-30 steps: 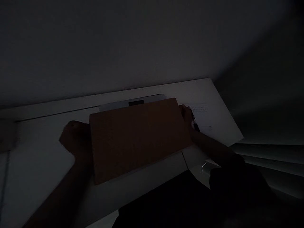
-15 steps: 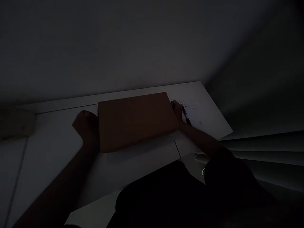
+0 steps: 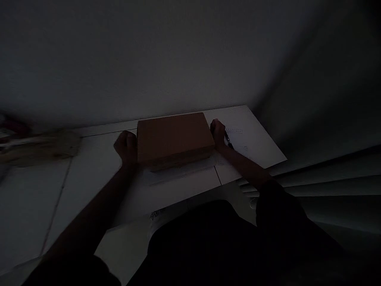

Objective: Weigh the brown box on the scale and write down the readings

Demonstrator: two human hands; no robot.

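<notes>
A closed brown cardboard box (image 3: pixel 175 137) is between my hands over the white table (image 3: pixel 166 188), its top and front side showing in dim light. My left hand (image 3: pixel 126 146) is closed against the left end of the box, fingers curled and partly hidden. At the opposite end my right hand (image 3: pixel 218 133) is also closed, its knuckles up and its fingertips out of sight. Whether the box rests on the table or hangs slightly above it, I cannot tell. A black pen (image 3: pixel 228 140) lies just right of my right hand, on a paper (image 3: pixel 248 137) with faint markings.
On the left of the table lies a pale tan object (image 3: pixel 56 145), blurred, with something dark red (image 3: pixel 14 126) behind it. A wall (image 3: pixel 166 55) rises along the table's back edge. Folds of curtain-like cloth (image 3: pixel 333 186) hang at the right.
The view has shifted, showing more of the table's left side. The box looks smaller and lower, with more of its front side visible. Both hands stay at its ends.
</notes>
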